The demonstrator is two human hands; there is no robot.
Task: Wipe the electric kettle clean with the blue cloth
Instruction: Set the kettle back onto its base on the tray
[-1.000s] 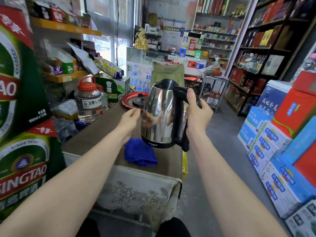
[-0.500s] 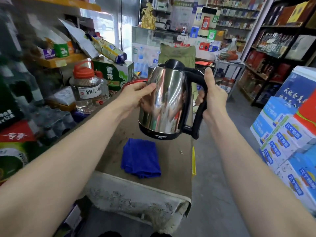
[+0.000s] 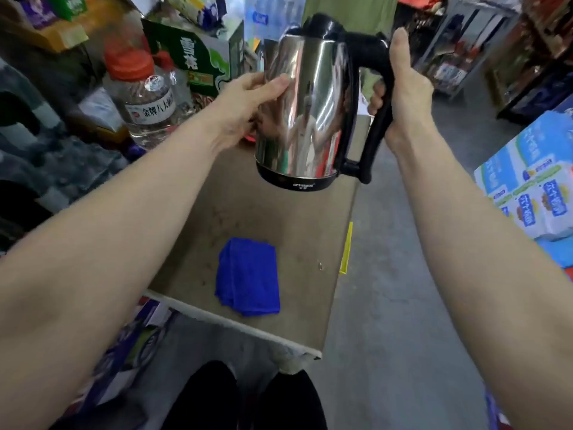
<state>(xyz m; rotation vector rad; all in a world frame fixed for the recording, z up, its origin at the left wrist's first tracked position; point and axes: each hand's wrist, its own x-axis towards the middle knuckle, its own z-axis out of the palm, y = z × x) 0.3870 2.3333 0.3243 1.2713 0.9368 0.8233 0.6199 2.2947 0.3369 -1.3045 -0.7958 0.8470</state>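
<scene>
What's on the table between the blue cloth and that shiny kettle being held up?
Nothing: in the head view, only bare brown tabletop lies between the blue cloth and the lifted kettle.

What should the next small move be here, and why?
Probably let the left hand off the kettle and reach down for the blue cloth. Both hands are on the kettle, the right hand gripping its black handle, so it is held in the air above the table, while the cloth lies folded and untouched near the table's front edge. No wiping can start until a hand picks it up.
</scene>
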